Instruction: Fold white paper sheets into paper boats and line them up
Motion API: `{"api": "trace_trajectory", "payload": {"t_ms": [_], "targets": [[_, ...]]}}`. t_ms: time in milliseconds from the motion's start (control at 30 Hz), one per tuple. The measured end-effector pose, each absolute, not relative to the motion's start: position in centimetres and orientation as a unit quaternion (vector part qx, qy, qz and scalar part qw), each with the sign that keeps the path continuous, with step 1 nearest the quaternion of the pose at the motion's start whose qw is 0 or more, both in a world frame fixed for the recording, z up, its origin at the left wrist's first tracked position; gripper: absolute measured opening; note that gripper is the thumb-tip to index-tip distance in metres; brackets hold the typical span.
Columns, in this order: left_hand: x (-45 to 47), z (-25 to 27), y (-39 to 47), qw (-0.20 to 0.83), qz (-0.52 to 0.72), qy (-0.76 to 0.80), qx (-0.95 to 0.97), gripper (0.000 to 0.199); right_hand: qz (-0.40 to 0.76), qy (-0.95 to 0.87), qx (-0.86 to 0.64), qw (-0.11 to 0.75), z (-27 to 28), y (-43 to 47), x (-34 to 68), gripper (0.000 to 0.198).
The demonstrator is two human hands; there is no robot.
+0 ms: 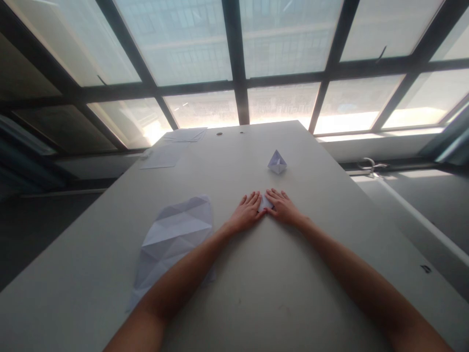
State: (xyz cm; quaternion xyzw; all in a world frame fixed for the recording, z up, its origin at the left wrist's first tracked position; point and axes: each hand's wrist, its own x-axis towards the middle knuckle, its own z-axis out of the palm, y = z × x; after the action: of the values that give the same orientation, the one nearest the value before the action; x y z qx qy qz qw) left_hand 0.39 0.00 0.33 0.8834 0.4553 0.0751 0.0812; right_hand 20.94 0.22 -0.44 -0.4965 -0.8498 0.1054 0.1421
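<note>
My left hand [248, 212] and my right hand [283, 206] are lying flat on the white table [256, 283], palms down, with the fingers stretched out and a little bit apart. A small folded paper [265, 202] is sitting right between them. Both hands are touching it, one on each side, and my fingers are hiding its edges, so I cannot tell its whole shape. My thumbs are pointing in at each other on the side near me, very close, but I cannot tell if their tips are touching.

Just past my right hand, a pointy paper shape [277, 162] is standing up on the table. To the left of my left hand, a big creased sheet [176, 234] is lying with lots of fold lines on it, and my left arm is covering part of it. Far ahead of my left hand and off to its left, some flat papers [164, 155] are resting near the far end of the table. Past both hands, beyond that end, big windows [280, 36] with dark frames are letting in bright light.
</note>
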Motion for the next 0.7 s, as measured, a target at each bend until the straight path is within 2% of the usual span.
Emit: {"api": "trace_trajectory", "payload": {"t_ms": [100,300,467,600,700], "targets": [[0.4,0.4,0.4,0.096,0.090,0.469,0.874,0.064,0.105,-0.842,-0.507,0.150,-0.4,0.2,20.8,0.058],[0.1,0.6,1.0,0.103,0.167,0.475,0.858,0.040,0.097,-0.822,-0.534,0.175,-0.4,0.1,20.5,0.049],[-0.2,0.5,1.1,0.112,0.224,0.482,0.840,0.030,0.088,-0.818,-0.538,0.184,-0.2,0.0,20.6,0.048],[-0.2,0.4,1.0,0.104,0.234,0.497,0.829,0.031,0.096,-0.828,-0.519,0.188,-0.2,-0.2,20.8,0.059],[0.0,0.4,0.9,0.086,0.198,0.506,0.835,0.046,0.116,-0.824,-0.517,0.198,-0.3,-0.1,20.9,0.060]]}}
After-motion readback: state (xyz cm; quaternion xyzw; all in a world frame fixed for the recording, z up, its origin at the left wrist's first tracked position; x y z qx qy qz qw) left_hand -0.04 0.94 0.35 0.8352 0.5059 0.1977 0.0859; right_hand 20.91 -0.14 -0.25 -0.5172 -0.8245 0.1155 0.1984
